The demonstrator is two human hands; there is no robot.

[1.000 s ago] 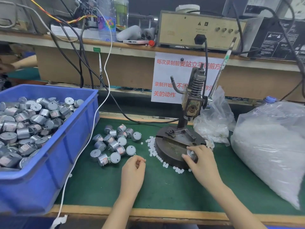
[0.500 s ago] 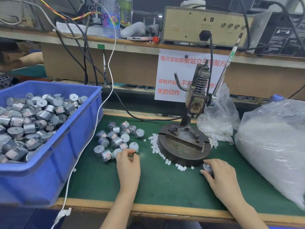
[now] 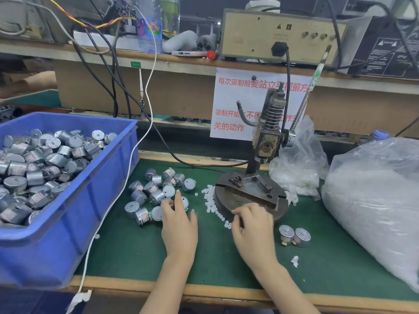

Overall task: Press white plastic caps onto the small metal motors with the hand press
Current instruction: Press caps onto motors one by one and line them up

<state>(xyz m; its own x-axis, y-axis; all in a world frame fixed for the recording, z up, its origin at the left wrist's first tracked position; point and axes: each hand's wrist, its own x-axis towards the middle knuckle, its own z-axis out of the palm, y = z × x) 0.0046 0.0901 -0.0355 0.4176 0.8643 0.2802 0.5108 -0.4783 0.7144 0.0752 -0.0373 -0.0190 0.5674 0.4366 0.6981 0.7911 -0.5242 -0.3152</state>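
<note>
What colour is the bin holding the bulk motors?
The bin is blue; head view shows it best.

The tabletop [image 3: 127, 250] under the fingers is dark green. Left of the left fingers [image 3: 179, 200], the motors [image 3: 156, 196] are silver and the bin [image 3: 68, 223] blue. At the right fingers [image 3: 240, 213], the caps [image 3: 209, 200] are white, the press base [image 3: 244, 197] dark grey. Beyond, a white sheet [image 3: 223, 100] bears red characters.

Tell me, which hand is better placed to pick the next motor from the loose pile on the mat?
The left hand: its fingers rest on the pile of motors. The right hand is over at the white caps beside the press base.
</note>
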